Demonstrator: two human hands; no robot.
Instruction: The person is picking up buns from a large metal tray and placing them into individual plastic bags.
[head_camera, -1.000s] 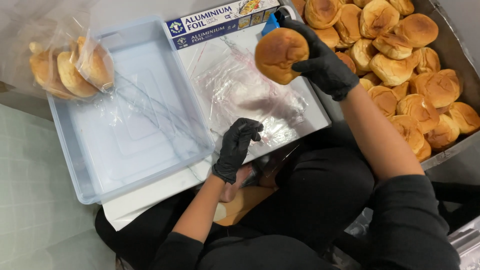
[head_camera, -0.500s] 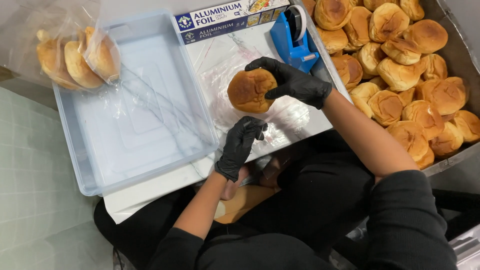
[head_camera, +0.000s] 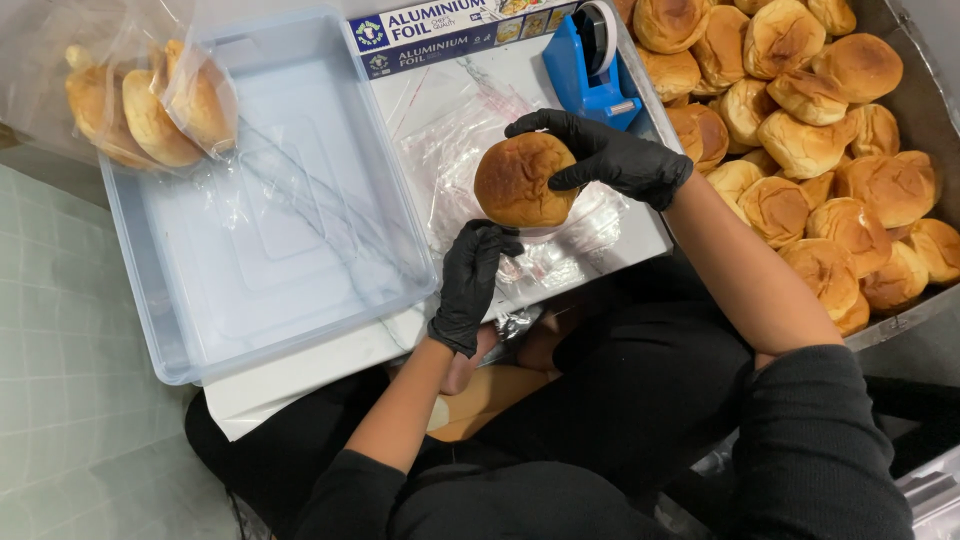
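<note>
Both my hands wear black gloves. My right hand (head_camera: 610, 155) grips a round golden-brown bun (head_camera: 522, 181) from its right side and holds it over the clear plastic bags (head_camera: 455, 150) spread on the white board (head_camera: 300, 375). My left hand (head_camera: 470, 285) sits just below the bun, its fingers curled on the edge of a clear bag; whether it pinches the bag is hard to tell.
A large metal tray (head_camera: 900, 320) on the right holds several buns (head_camera: 820, 150). A blue tape dispenser (head_camera: 592, 60) and a foil box (head_camera: 450, 25) lie at the board's far edge. A clear plastic tub (head_camera: 250, 250) sits left, with bagged buns (head_camera: 150, 105) at its corner.
My right hand carried the bun from above the metal tray leftward and down to the bags. My left hand stayed at the bag's near edge.
</note>
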